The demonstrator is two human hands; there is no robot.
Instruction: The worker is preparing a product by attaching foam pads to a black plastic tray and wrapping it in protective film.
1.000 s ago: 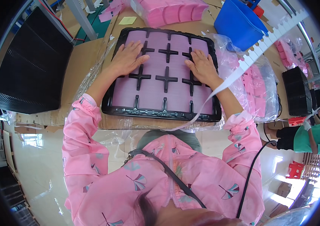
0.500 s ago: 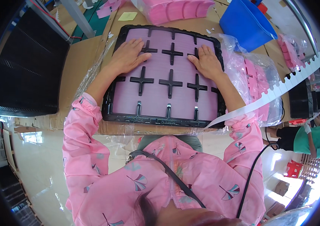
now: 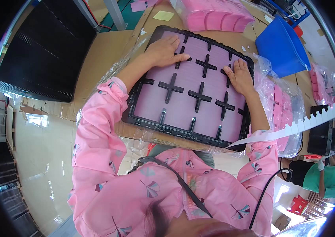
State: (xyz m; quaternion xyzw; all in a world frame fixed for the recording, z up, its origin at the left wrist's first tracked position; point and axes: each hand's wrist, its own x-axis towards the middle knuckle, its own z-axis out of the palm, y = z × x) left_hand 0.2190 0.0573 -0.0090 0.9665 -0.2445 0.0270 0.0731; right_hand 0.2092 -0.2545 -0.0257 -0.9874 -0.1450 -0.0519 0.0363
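A shallow black plastic tray with raised cross-shaped dividers lies in front of me. Pale pink-purple sheets or pads fill its compartments. My left hand rests flat on the far left part, fingers stretched and thumb spread toward a black cross. On the far right part lies my right hand, palm down with its fingers extended beside a divider. Neither hand grasps anything. A white notched strip passes over the tray's near right corner and my right sleeve.
To the left stands a tall stack of black trays. A blue bin is at the back right, near wrapped pink pieces. More pink pieces in clear plastic lie right of the tray. A person in green is farther right.
The whole view has turned, so the tray now looks tilted and farther right. Both hands stay flat on the pink-purple surface, in nearly the same places on the tray.
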